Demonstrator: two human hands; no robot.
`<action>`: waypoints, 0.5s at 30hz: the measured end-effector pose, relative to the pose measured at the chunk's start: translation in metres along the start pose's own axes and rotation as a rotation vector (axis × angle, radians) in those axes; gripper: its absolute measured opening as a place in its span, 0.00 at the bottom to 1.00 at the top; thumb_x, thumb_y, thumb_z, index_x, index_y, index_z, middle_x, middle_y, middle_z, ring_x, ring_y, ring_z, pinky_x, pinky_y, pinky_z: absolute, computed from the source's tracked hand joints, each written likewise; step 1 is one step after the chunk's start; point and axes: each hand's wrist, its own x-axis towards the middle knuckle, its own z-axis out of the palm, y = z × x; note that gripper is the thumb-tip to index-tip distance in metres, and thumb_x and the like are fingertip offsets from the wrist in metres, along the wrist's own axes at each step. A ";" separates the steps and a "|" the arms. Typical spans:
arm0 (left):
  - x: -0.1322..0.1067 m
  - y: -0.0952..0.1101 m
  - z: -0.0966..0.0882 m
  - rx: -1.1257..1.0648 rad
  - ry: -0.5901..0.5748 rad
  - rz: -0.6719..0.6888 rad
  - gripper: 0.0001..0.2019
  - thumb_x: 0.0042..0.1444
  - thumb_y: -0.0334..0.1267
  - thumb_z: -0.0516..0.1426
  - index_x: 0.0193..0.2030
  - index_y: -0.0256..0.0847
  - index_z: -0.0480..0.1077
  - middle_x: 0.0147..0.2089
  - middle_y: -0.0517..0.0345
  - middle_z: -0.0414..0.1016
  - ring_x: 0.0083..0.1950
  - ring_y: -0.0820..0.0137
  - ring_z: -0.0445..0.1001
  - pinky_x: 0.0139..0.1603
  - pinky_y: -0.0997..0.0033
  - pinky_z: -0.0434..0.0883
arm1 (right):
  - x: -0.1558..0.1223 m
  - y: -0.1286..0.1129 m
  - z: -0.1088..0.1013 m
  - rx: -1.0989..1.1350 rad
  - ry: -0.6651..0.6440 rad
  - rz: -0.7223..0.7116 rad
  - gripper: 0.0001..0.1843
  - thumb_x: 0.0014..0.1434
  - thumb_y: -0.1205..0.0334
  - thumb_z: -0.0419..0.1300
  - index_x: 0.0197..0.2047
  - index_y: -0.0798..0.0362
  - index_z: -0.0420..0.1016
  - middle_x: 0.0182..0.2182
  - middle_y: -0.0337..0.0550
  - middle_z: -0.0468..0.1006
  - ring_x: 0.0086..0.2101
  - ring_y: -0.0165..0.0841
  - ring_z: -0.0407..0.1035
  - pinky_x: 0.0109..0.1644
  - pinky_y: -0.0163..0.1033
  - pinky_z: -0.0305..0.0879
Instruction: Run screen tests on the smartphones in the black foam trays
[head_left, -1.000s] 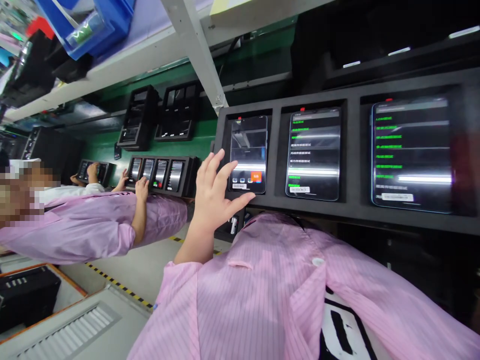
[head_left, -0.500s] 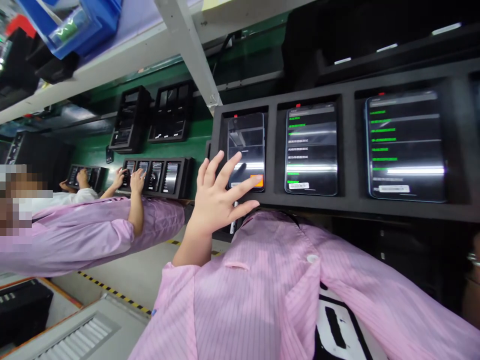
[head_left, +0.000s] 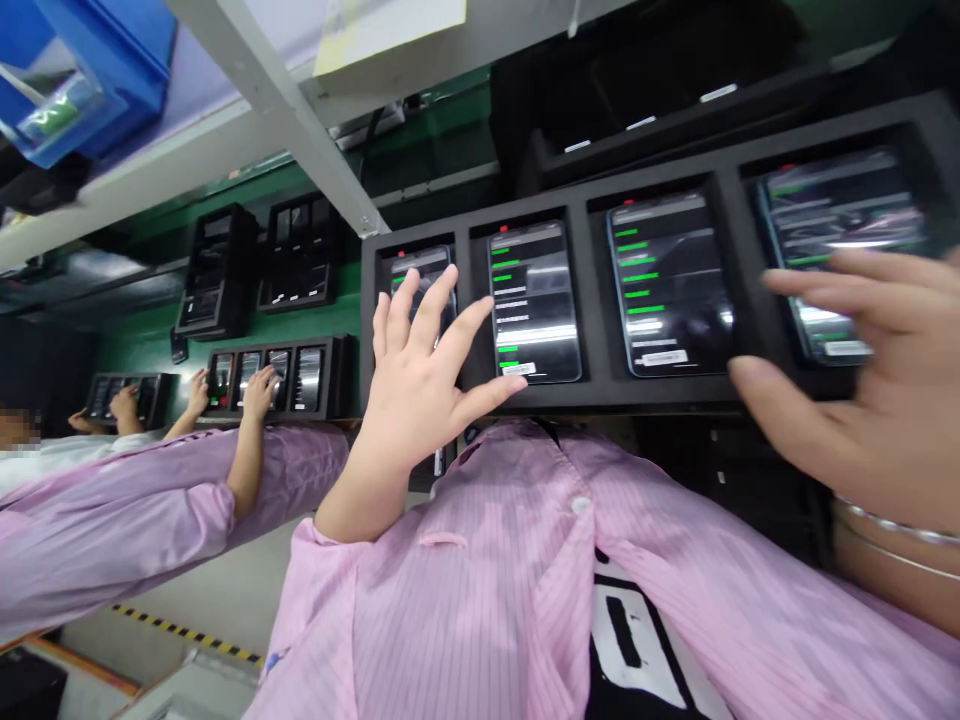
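Note:
A black foam rack (head_left: 596, 395) holds several phones with lit screens showing green text lines. My left hand (head_left: 420, 380) is open, fingers spread, over the leftmost phone (head_left: 409, 275) and covers most of its screen. My right hand (head_left: 862, 400) is open with fingers stretched out in front of the rightmost phone (head_left: 840, 210), blurred by motion; bangles sit on its wrist. Between the hands, the second phone (head_left: 534, 300) and the third phone (head_left: 670, 285) stand uncovered. My pink striped sleeve fills the lower middle.
Other people in pink coats at the left have hands on a farther phone rack (head_left: 277, 375). Black racks (head_left: 296, 250) hang on the green wall. A blue bin (head_left: 82, 70) sits on the white shelf above, by a white strut (head_left: 277, 110). Yellow-black floor tape (head_left: 180, 630) runs below.
The view has swung so that a fourth phone shows. My right hand has come into view at the right. My left hand stays spread over the leftmost phone.

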 end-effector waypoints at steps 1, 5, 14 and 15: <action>0.009 0.002 0.006 -0.001 0.008 0.002 0.37 0.59 0.71 0.59 0.68 0.52 0.71 0.78 0.49 0.62 0.82 0.43 0.50 0.82 0.35 0.42 | 0.006 -0.006 0.000 0.073 -0.004 -0.050 0.29 0.75 0.44 0.48 0.68 0.54 0.64 0.55 0.57 0.76 0.64 0.51 0.67 0.77 0.64 0.50; 0.029 0.001 0.027 0.017 0.065 0.004 0.36 0.59 0.72 0.58 0.64 0.47 0.73 0.75 0.46 0.66 0.80 0.42 0.53 0.81 0.34 0.43 | 0.024 -0.024 0.007 0.140 -0.092 -0.146 0.31 0.75 0.43 0.52 0.69 0.58 0.62 0.61 0.58 0.75 0.67 0.51 0.65 0.78 0.62 0.49; 0.027 -0.004 0.020 -0.007 0.219 0.004 0.21 0.64 0.61 0.60 0.53 0.49 0.78 0.65 0.49 0.76 0.71 0.50 0.69 0.78 0.40 0.55 | 0.015 -0.015 0.000 0.190 0.005 -0.158 0.11 0.73 0.49 0.57 0.49 0.46 0.74 0.49 0.42 0.81 0.53 0.43 0.75 0.74 0.65 0.57; 0.027 -0.004 0.020 -0.015 0.238 0.013 0.19 0.65 0.59 0.60 0.52 0.48 0.78 0.64 0.49 0.77 0.70 0.50 0.70 0.77 0.40 0.56 | 0.015 -0.012 -0.005 0.195 -0.027 -0.136 0.13 0.73 0.48 0.56 0.50 0.46 0.75 0.50 0.44 0.80 0.54 0.44 0.74 0.74 0.65 0.57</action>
